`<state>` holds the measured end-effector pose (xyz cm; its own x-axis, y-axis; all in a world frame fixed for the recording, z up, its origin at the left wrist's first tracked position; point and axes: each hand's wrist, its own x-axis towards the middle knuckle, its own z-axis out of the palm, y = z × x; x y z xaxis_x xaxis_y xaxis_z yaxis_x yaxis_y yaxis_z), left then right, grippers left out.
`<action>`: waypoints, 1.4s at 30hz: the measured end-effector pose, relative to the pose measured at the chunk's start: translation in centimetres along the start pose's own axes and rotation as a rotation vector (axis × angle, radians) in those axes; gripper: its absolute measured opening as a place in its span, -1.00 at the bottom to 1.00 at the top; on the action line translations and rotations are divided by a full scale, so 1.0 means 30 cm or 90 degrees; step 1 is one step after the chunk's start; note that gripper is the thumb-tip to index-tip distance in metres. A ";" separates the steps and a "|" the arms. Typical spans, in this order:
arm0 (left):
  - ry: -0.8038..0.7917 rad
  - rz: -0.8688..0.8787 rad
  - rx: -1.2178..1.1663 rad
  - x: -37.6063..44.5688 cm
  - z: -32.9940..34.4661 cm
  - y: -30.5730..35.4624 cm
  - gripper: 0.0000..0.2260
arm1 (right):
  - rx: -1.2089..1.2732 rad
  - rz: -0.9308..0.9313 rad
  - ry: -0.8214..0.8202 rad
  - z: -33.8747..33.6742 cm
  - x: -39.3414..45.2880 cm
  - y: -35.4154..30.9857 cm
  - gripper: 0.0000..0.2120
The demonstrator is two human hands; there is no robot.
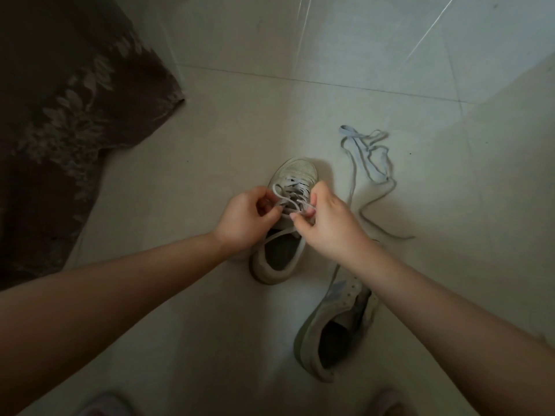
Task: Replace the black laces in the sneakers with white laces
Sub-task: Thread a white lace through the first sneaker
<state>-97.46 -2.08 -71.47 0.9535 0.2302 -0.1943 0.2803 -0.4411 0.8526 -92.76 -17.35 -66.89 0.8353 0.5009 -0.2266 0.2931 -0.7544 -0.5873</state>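
Over the tiled floor (210, 325), we work at the laced sneaker (285, 223), which stands upright with its toe pointing away from us. Our left hand (249, 217) pinches one loop of the white lace (289, 187) between thumb and fingertips; our right hand (327, 223) pinches the other strand just above the tongue. The second sneaker (336, 322) lies near our right forearm, tilted, its eyelets empty. A loose lace (369, 163) sprawls on the tiles to the right. A dark patterned rug (60, 115) lies at the left.
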 end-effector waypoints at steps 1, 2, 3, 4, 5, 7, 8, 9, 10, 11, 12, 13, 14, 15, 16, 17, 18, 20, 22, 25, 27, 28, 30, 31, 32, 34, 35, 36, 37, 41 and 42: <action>0.002 -0.003 -0.002 0.001 -0.002 0.001 -0.94 | -0.014 -0.009 0.005 -0.002 0.003 -0.007 -0.71; 0.004 -0.007 -0.003 0.001 -0.005 0.002 -0.94 | -0.024 -0.010 0.008 -0.003 0.007 -0.008 -0.70; 0.006 -0.008 -0.005 0.001 -0.007 0.002 -0.94 | -0.034 -0.009 0.011 -0.005 0.010 -0.008 -0.69; 0.008 -0.008 -0.005 0.002 -0.008 0.002 -0.94 | -0.042 -0.011 0.014 -0.008 0.013 -0.006 -0.68; 0.009 -0.007 -0.004 0.002 -0.010 0.000 -0.94 | -0.047 -0.017 0.014 -0.011 0.012 -0.003 -0.67; 0.012 -0.006 -0.004 0.002 -0.012 -0.004 -0.95 | -0.063 -0.031 -0.002 -0.019 0.010 0.005 -0.65; 0.017 -0.006 -0.002 0.004 -0.013 -0.007 -0.94 | -0.087 -0.036 -0.017 -0.026 0.009 0.011 -0.64; 0.022 -0.006 0.001 0.006 -0.015 -0.010 -0.93 | -0.120 -0.037 -0.037 -0.033 0.008 0.021 -0.63; 0.025 -0.009 0.003 0.006 -0.017 -0.013 -0.92 | -0.152 -0.035 -0.059 -0.043 0.007 0.032 -0.62; 0.024 -0.011 0.005 0.008 -0.019 -0.014 -0.92 | -0.174 -0.029 -0.085 -0.053 0.005 0.043 -0.62; 0.022 -0.011 0.006 0.008 -0.021 -0.013 -0.91 | -0.182 -0.020 -0.110 -0.062 0.003 0.053 -0.63; 0.019 -0.011 0.007 0.009 -0.022 -0.013 -0.90 | -0.183 -0.010 -0.135 -0.069 0.003 0.063 -0.64; 0.016 -0.009 0.011 0.009 -0.024 -0.012 -0.90 | -0.184 0.004 -0.164 -0.077 0.005 0.070 -0.64; 0.015 -0.007 0.016 0.010 -0.026 -0.012 -0.89 | -0.188 0.023 -0.198 -0.086 0.008 0.075 -0.64; 0.015 -0.004 0.021 0.011 -0.029 -0.010 -0.87 | -0.196 0.046 -0.238 -0.097 0.013 0.080 -0.65; 0.017 -0.003 0.024 0.012 -0.033 -0.010 -0.86 | -0.204 0.068 -0.279 -0.108 0.017 0.084 -0.66; 0.019 -0.001 0.024 0.013 -0.037 -0.010 -0.84 | -0.211 0.087 -0.315 -0.120 0.020 0.088 -0.68; 0.023 0.004 0.028 0.012 -0.045 -0.012 -0.82 | -0.224 0.105 -0.364 -0.138 0.025 0.099 -0.71; 0.020 0.007 0.044 0.010 -0.047 -0.014 -0.84 | -0.233 0.108 -0.390 -0.146 0.027 0.103 -0.73; 0.011 0.023 0.083 0.007 -0.043 -0.015 -0.90 | -0.224 0.118 -0.428 -0.148 0.028 0.092 -0.80; 0.015 0.045 0.129 0.005 -0.045 -0.012 -0.95 | -0.235 0.122 -0.459 -0.151 0.029 0.083 -0.84; 0.020 0.057 0.154 0.004 -0.047 -0.009 -0.95 | -0.242 0.122 -0.473 -0.153 0.031 0.080 -0.84; 0.029 0.068 0.186 -0.001 -0.049 -0.004 -0.95 | -0.255 0.119 -0.499 -0.156 0.034 0.079 -0.82; 0.031 0.065 0.194 -0.002 -0.048 -0.002 -0.95 | -0.263 0.117 -0.507 -0.156 0.035 0.082 -0.82; 0.033 0.062 0.200 -0.003 -0.047 0.001 -0.94 | -0.270 0.115 -0.511 -0.154 0.036 0.085 -0.82; 0.047 0.099 0.223 -0.009 -0.040 0.008 -0.88 | -0.274 0.110 -0.506 -0.145 0.034 0.094 -0.83; 0.053 0.153 0.254 -0.011 -0.036 0.012 -0.83 | -0.267 0.107 -0.496 -0.137 0.033 0.100 -0.83; 0.053 0.218 0.297 -0.015 -0.031 0.015 -0.79 | -0.251 0.106 -0.480 -0.128 0.031 0.104 -0.84; 0.052 0.282 0.334 -0.020 -0.024 0.017 -0.78 | -0.231 0.106 -0.461 -0.120 0.028 0.107 -0.84; 0.014 0.398 0.391 -0.031 0.006 0.003 -0.79 | -0.178 0.097 -0.457 -0.103 0.015 0.097 -0.84; 0.001 0.379 0.373 -0.029 0.005 -0.004 -0.77 | -0.180 0.095 -0.478 -0.105 0.010 0.091 -0.85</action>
<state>-98.29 -2.36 -71.48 0.9605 -0.1834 0.2093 -0.2579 -0.8692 0.4218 -90.25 -20.59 -66.13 0.3698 0.4614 -0.8064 0.3933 -0.8641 -0.3141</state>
